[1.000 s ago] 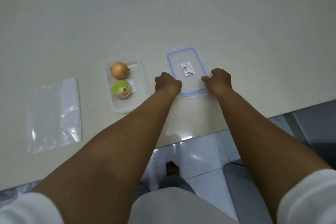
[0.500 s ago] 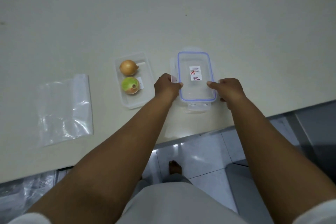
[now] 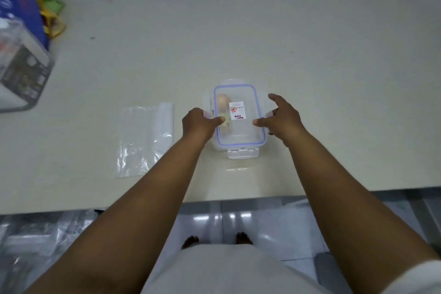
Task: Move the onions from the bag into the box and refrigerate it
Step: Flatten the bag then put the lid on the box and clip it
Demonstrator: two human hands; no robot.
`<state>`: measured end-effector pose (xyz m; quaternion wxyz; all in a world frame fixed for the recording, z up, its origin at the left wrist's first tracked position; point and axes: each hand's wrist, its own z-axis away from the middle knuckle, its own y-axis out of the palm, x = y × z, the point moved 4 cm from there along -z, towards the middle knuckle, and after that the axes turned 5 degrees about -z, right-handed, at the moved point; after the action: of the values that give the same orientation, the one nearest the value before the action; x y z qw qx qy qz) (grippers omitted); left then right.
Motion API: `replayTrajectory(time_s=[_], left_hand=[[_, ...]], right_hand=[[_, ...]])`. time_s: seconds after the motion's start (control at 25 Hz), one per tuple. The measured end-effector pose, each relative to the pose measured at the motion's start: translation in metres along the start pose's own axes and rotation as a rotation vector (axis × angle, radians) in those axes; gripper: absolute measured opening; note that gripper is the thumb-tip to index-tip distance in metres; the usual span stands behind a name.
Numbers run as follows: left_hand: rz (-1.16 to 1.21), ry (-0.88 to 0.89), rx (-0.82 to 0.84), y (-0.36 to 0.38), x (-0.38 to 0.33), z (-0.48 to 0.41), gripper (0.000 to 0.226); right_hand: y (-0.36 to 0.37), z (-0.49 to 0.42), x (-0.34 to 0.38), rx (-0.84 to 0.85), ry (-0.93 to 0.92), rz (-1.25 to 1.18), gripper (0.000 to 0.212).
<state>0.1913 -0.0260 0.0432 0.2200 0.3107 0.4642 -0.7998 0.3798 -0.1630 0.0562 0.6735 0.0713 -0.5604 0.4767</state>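
A clear lid [image 3: 241, 131] with a blue seal and a small sticker now lies on top of the clear box [image 3: 218, 147] on the pale counter. Through the lid I see a brown onion [image 3: 222, 102] and a bit of a greenish onion [image 3: 225, 120], both blurred. My left hand [image 3: 199, 124] grips the lid's left side, thumb on top. My right hand [image 3: 281, 118] is at the lid's right side, thumb on the lid's edge, fingers spread over the side flap. The empty clear plastic bag [image 3: 145, 138] lies flat to the left of the box.
A clear container with a grey base [image 3: 21, 64] and a blue pack [image 3: 21, 0] with a yellow-green bag [image 3: 51, 16] stand at the counter's far left. The counter's front edge [image 3: 238, 198] runs just below the box; tiled floor and my feet lie beneath.
Both hands lifted the lid from the counter on the right, carried it left and set it over the box holding the two onions. The view also tilted up and back.
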Motion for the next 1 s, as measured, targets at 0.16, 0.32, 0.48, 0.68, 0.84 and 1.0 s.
replayTrajectory(time_s=[0.16, 0.32, 0.48, 0.68, 0.84, 1.0], left_hand=[[-0.042, -0.038, -0.014, -0.007, 0.016, -0.016, 0.055], [0.011, -0.052, 0.000, -0.002, 0.022, -0.030, 0.057], [0.081, -0.080, 0.041, 0.002, 0.023, -0.036, 0.051], [0.114, -0.120, 0.069, 0.007, 0.030, -0.035, 0.047], [0.137, -0.159, 0.074, 0.011, 0.033, -0.036, 0.048], [0.097, -0.165, 0.057, 0.011, 0.032, -0.035, 0.058]], right_hand=[[0.030, -0.012, 0.009, 0.028, -0.065, 0.140, 0.079], [0.041, -0.024, 0.009, 0.035, -0.072, 0.206, 0.070], [0.038, -0.028, 0.004, 0.017, -0.068, 0.203, 0.069], [0.035, -0.026, -0.008, 0.013, -0.042, 0.153, 0.068], [0.035, -0.028, -0.006, 0.020, -0.043, 0.171, 0.068], [0.036, -0.028, -0.007, 0.041, -0.037, 0.235, 0.068]])
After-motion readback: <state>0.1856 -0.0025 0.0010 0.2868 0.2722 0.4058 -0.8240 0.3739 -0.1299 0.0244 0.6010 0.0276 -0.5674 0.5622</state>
